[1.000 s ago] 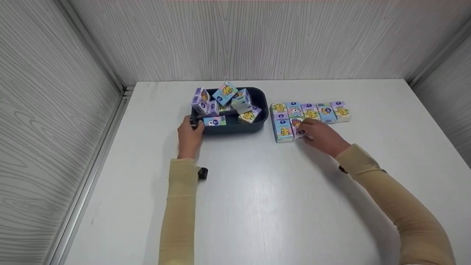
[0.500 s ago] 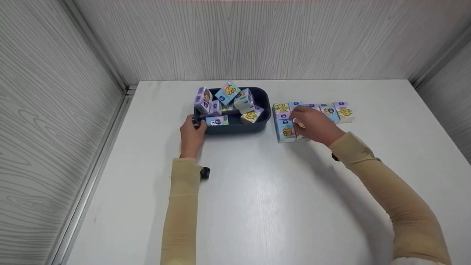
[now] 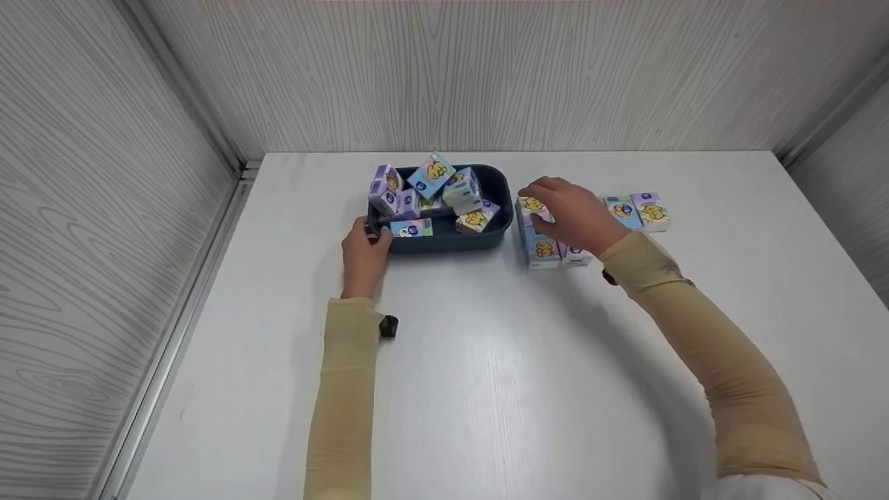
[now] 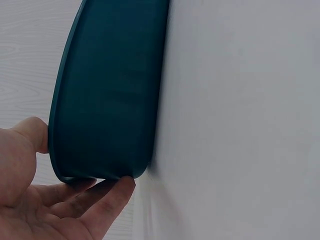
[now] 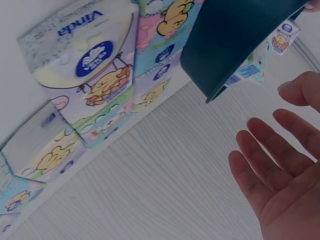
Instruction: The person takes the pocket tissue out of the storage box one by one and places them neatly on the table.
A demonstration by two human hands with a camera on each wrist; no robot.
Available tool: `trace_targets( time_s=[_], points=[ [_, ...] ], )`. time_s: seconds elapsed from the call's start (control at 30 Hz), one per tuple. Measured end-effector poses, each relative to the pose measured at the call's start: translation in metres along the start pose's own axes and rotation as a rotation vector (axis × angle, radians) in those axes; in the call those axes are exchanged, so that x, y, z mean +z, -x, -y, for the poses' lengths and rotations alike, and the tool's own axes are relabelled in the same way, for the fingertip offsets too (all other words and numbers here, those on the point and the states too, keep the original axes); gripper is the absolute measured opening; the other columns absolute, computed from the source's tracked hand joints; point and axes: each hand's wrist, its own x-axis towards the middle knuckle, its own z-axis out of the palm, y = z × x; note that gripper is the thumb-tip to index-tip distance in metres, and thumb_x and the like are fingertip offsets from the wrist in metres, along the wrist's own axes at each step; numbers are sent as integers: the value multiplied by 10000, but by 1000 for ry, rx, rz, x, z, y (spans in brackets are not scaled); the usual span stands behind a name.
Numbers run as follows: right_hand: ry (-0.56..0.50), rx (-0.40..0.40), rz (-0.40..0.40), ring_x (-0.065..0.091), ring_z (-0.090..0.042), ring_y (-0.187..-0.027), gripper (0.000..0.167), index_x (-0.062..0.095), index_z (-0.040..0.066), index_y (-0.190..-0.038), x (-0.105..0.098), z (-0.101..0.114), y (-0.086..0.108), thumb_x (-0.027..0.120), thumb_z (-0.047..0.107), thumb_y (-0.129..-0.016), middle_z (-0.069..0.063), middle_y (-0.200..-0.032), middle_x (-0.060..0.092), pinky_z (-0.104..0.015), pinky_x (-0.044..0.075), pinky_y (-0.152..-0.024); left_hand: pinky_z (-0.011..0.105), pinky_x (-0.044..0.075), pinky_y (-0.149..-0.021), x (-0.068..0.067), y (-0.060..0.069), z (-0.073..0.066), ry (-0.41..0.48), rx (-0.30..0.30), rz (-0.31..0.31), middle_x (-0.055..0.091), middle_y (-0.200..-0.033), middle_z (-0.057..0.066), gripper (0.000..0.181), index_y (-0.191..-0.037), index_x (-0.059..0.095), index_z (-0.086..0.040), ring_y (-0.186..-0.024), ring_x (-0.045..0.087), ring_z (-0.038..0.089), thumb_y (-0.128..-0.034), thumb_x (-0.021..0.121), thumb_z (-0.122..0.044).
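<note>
My left hand holds the near left corner of a dark teal plastic bin. In the left wrist view the thumb lies at the rim of the bin and the fingers press its outer end wall. Several small printed tissue packs lie jumbled inside. My right hand, fingers spread and holding nothing, is over tissue packs laid side by side right of the bin, hiding part of them. The right wrist view shows the open palm apart from the Vinda tissue packs and the bin.
Everything stands on a white table against a wood-grain back panel. Another panel rises along the left side. Two more tissue packs show at the right end of the back row.
My right hand has let go of the tissue pack in the front row, lifted, and moved left toward the bin, its fingers spreading. The left hand stays on the bin's corner.
</note>
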Motion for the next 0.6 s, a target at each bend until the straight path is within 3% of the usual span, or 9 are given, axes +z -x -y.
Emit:
trace_targets(
  time_s=[0.3,0.6],
  points=[
    [4,-59,-28,486,-285,-1212,444,546,55,-1314,-1,13,-30,653,136,-891,-138,-1333,499,-422,403,-989,364,372,-1008,0,1,-2,-6,-29,15,554,-1268,170,438,-1314,475,21,-1191,500,242,-954,536,-221],
    [13,-79,11,487,-291,-1201,432,560,45,-1301,7,29,-64,658,112,-886,-140,-1308,517,-422,389,-1003,365,380,-997,1,0,-3,-3,-30,16,559,-1253,172,429,-1302,481,23,-1171,507,239,-955,538,-223]
  ],
)
